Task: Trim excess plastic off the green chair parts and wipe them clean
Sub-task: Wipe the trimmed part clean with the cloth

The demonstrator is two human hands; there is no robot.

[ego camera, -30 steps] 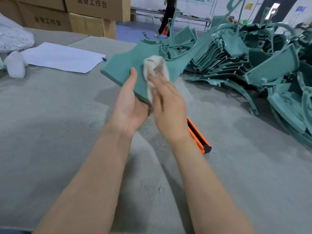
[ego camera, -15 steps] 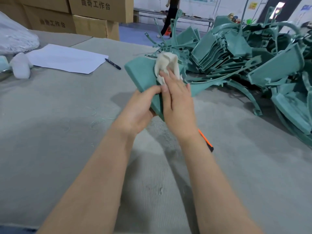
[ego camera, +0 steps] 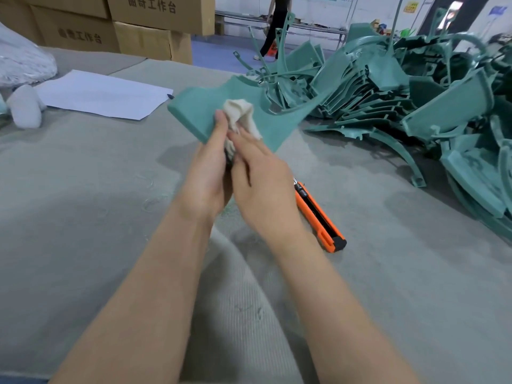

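I hold a flat green chair part [ego camera: 199, 112] above the grey table. My left hand [ego camera: 206, 178] grips its near edge, thumb on the top face. A crumpled off-white cloth [ego camera: 239, 115] lies on the part, and my right hand [ego camera: 263, 184] presses it down with the fingers, the cloth's lower end tucked between both hands. An orange utility knife [ego camera: 318, 217] lies on the table just right of my right wrist. A big heap of green chair parts [ego camera: 401, 92] fills the far right of the table.
White paper sheets [ego camera: 102, 94] with a pen tip at their corner lie at the far left, beside a white plastic bag [ego camera: 22, 62]. Cardboard boxes [ego camera: 144, 26] stand behind the table. A person's legs [ego camera: 274, 29] show in the aisle beyond. Grey felt [ego camera: 83, 217] covers the table.
The green part has tilted back flatter and shifted slightly left. The cloth has slid over its top face under my right hand, and the knife shows more fully.
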